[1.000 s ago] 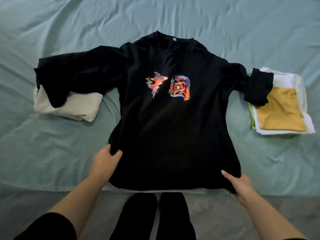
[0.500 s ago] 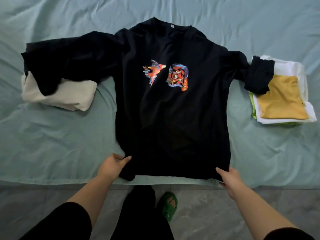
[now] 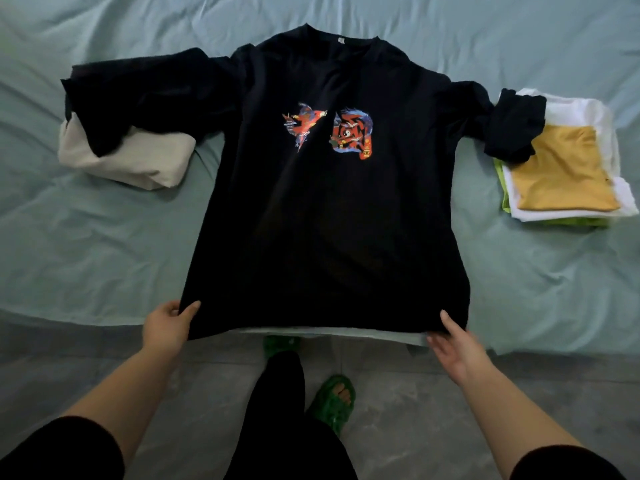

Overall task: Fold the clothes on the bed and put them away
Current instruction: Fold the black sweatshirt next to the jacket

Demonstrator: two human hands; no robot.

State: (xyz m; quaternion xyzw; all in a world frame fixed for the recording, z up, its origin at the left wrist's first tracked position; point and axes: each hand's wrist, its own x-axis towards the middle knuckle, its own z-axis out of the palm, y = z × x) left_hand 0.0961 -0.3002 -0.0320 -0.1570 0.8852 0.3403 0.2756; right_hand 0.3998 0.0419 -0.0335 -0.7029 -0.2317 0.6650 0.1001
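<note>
Black long-sleeved shirt (image 3: 329, 220) lies front-up across the bed (image 3: 86, 254), collar at 12 o'clock, hem at 6 o'clock right on the bed's near edge. Change over the last second: the hem's left corner was bunched and tucked in and is now drawn out, so the hem runs wide and nearly straight and the body panel lies flat with few creases. Judgement: smoothing is about done, the shirt is ready for its first fold, and the sleeves need bringing in first. Left hand (image 3: 166, 327) pinches the hem's left corner, thumb on top and fingers (image 3: 171, 306) curled at the cloth edge. Right hand (image 3: 459, 351) is at the right corner, fingers nearly straight and spread, thumb lying on the hem, no clear pinch. Left sleeve drapes over a beige folded bundle (image 3: 138, 161) at 9 o'clock. Right cuff rests on a folded stack at 3 o'clock: mustard garment (image 3: 561, 174) on top, white piece (image 3: 588, 112) beneath, green edge (image 3: 568, 223) at the bottom. Shirt fabric is matte, soft and heavy-looking, with a red-and-blue chest print (image 3: 329, 131). Bedsheet is pale teal, smooth and lightly rippled. Grey stone-like floor (image 3: 415, 393) below, with green slippers (image 3: 334, 400).
</note>
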